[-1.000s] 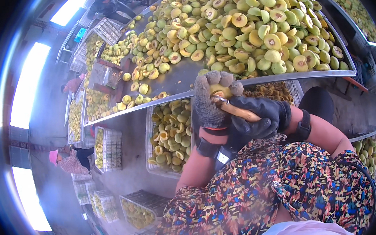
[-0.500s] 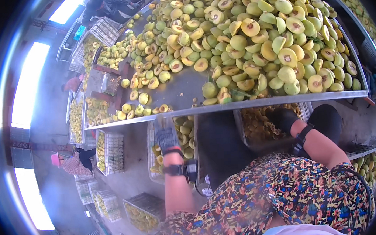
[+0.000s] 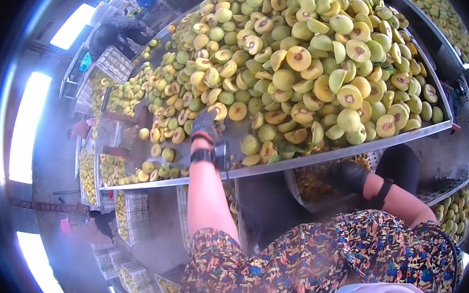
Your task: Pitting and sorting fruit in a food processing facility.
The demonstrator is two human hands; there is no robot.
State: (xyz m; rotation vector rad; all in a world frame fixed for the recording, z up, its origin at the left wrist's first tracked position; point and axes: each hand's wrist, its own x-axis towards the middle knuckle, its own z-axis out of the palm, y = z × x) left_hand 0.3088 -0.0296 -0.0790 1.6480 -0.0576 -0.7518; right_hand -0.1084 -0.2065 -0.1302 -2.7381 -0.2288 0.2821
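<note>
My left hand [image 3: 206, 125], in a grey knit glove, reaches over the metal table [image 3: 236, 173] at the near edge of the fruit pile. Its fingers close on a yellow-green peach half [image 3: 219, 111], cut face up with a brown centre. Below the table edge, my right hand [image 3: 348, 176] in a dark glove is over a crate of small yellow-brown fruit pieces [image 3: 310, 182]. Its fingers are too dark to make out. A large heap of halved peaches [image 3: 305, 79] covers most of the tabletop.
The table has a raised metal rim. Crates of fruit stand under it, including a white one [image 3: 137, 218] at left and another [image 3: 455, 214] at right. People work at the far left, one [image 3: 114, 36] beside a crate. Another fruit-filled table [image 3: 434, 14] lies far right.
My left hand has moved forward from the table's near rim to the pile, taking hold of a peach half. My right hand stays over the crate. The view has shifted somewhat.
</note>
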